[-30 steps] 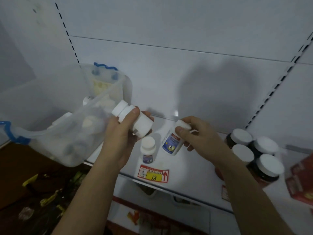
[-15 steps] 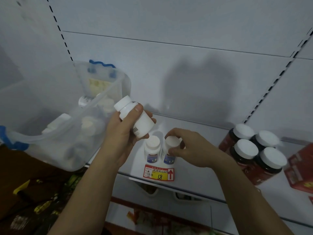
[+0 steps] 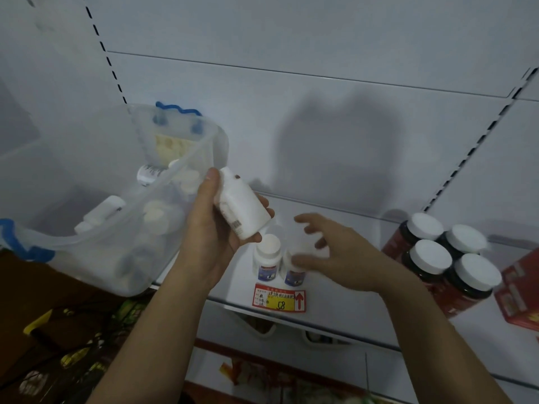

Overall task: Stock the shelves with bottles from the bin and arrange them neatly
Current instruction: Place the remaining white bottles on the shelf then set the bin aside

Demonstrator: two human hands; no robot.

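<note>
White bottle (image 3: 243,207) in left hand (image 3: 214,234); right hand (image 3: 335,258) blurred, half-hiding shelf bottle (image 3: 293,269).

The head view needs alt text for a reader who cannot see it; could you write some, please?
The left hand grips a white bottle above two small bottles on the shelf; the open right hand hovers there, beside a clear bin.

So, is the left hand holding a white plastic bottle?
Yes, the left hand grips a white plastic bottle above the shelf.
</note>
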